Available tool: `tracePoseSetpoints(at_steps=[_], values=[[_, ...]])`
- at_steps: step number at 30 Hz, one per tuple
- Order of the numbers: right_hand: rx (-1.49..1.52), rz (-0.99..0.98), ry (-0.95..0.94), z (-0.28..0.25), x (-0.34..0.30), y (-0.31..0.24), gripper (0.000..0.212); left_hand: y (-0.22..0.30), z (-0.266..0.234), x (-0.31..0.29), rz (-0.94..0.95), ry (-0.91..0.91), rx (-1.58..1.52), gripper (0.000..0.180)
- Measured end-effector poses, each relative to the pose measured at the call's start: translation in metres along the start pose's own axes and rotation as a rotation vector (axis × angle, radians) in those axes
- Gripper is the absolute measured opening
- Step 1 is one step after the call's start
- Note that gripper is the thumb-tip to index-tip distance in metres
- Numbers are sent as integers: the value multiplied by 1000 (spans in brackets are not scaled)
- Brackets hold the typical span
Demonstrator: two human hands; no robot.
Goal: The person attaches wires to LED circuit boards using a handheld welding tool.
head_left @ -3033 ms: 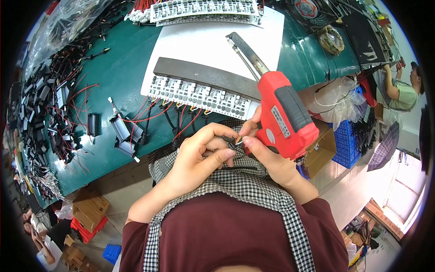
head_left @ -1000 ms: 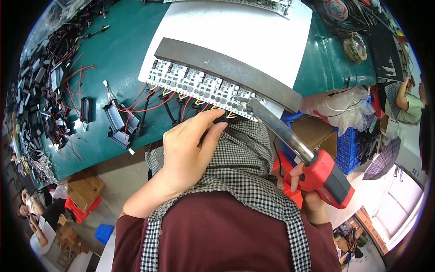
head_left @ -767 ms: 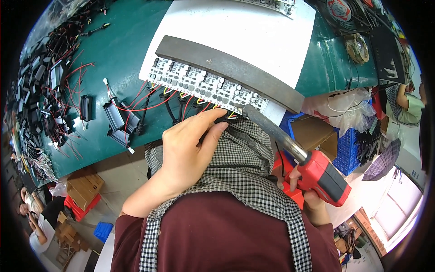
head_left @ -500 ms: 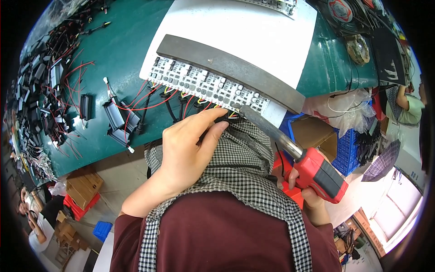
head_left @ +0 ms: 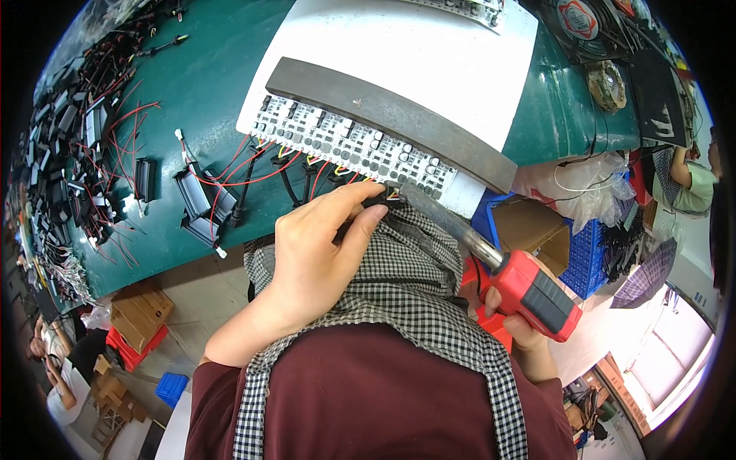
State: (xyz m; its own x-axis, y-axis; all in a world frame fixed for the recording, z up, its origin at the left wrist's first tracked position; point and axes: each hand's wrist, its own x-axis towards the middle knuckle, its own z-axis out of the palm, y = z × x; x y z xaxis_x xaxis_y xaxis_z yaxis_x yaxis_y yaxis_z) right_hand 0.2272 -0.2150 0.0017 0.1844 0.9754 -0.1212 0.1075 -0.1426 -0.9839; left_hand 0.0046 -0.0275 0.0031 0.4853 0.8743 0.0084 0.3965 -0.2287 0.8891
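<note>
A long white circuit board strip (head_left: pixel 349 139) full of small black parts lies slanted along the bench's near edge. Red, yellow and black wires stick out from its near side. My left hand (head_left: pixel 316 249) pinches a dark cable (head_left: pixel 376 200) between thumb and index finger at the board's near edge. A red and black soldering gun (head_left: pixel 540 296) is gripped in my right hand (head_left: pixel 524 334). Its long barrel points up and left, with the tip close to the cable's wire ends and my left fingertips. Exact contact at the tip is too small to make out.
A dark metal bar (head_left: pixel 391 110) rests along the board's far side, on a white sheet (head_left: pixel 429 69). Black housings (head_left: pixel 195 193) with red wires lie at left, beside a heap of dark parts (head_left: pixel 61 146). Below the bench at right stands a blue crate (head_left: pixel 586 257).
The soldering gun has shifted slightly left, bringing its tip nearer my left fingertips and the cable end. My left hand has stayed nearly still.
</note>
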Motion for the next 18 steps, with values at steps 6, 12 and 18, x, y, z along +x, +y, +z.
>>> tracePoseSetpoints(at_steps=[6, 12, 18], values=[[223, 155, 164, 10, -6, -3, 54, 0, 1, 0, 6, 1, 1, 20], [-238, 111, 23, -8, -14, 7, 47, 0, 0, 0, 12, 9, -4, 21], [8, 116, 96, 6, -6, -2, 55, 1, 1, 0, 4, 4, 3, 20]])
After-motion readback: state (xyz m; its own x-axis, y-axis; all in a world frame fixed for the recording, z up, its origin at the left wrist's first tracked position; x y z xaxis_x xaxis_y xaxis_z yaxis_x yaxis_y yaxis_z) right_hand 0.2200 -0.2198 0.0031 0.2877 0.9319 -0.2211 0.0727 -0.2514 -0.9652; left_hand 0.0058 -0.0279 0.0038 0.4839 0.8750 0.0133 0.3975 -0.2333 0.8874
